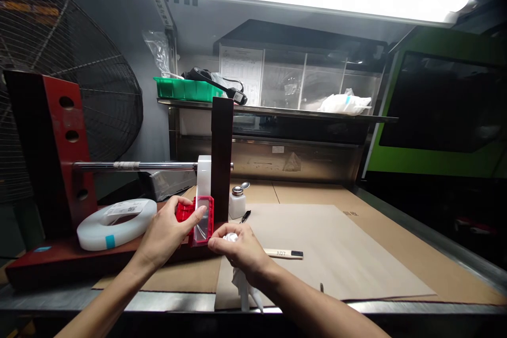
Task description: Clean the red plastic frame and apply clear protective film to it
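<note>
My left hand (170, 232) grips a red plastic case (211, 222), its thumb pressed on the clear film over the case's window. The film strip (204, 179) runs up from the case to a roll on the metal rod (158, 166). My right hand (241, 251) is closed around a crumpled white cloth (240, 282), which hangs down below the palm. Its thumb and forefinger meet at the lower right corner of the red case. A large roll of film (95, 232) with a label lies flat beside my left wrist.
A red and black stand (222, 153) carries the rod. Behind the hands are a white pump bottle (237, 203), a black-tipped pen (245, 216) and a wooden-handled brush (283, 253). Cardboard (317, 243) covers the bench. A shelf above holds a green bin (186, 88) and white bags (344, 104).
</note>
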{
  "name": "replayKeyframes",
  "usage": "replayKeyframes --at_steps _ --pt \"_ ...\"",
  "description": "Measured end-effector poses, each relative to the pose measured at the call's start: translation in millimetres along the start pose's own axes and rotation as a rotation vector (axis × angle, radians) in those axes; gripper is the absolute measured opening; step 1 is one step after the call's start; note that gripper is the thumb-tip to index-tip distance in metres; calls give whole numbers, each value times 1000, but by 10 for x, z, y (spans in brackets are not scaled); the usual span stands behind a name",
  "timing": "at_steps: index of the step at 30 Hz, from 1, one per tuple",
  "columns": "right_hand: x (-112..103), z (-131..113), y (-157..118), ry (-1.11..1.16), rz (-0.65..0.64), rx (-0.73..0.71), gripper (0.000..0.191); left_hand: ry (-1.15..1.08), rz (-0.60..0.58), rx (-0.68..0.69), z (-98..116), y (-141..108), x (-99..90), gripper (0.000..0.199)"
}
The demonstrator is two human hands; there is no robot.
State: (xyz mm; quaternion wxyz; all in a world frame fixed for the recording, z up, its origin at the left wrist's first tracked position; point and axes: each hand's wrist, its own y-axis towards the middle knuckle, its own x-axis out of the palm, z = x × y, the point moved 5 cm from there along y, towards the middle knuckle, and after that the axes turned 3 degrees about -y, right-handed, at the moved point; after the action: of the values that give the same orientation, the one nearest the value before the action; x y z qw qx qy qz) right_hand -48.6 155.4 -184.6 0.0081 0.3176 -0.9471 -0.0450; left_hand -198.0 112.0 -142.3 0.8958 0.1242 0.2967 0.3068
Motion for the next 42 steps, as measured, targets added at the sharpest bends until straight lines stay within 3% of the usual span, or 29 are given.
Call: replayKeyframes --at_steps 10,14,17,20,24,32,34,38,42 --pt "-25 -9 22 -167 19 -112 10 -68 30 7 -19 8 40 44" --pt "-86 -129 -20 -315 78 -239 15 -83 35 5 -72 35 52 47" --pt "-126 -261 -27 -351 109 -332 8 -81 37 12 -90 41 62 50" --pt "-59 -341 19 -427 -17 -378 15 -65 39 30 -91 47 69 49" --pt "63 -336 73 -617 -204 -337 16 -21 57 48 -75 48 53 46" --pt "108 -376 44 -848 -299 -307 23 16 82 54 -59 4 11 30" --pt "101 -417 25 -956 -274 -373 29 23 97 53 -67 5 3 27" --pt "96 -486 13 -1325 -105 -568 60 38 112 46 -55 1 -7 25" --pt "171 -395 63 -1579 -105 -632 71 34 110 42 -33 -13 -20 26"
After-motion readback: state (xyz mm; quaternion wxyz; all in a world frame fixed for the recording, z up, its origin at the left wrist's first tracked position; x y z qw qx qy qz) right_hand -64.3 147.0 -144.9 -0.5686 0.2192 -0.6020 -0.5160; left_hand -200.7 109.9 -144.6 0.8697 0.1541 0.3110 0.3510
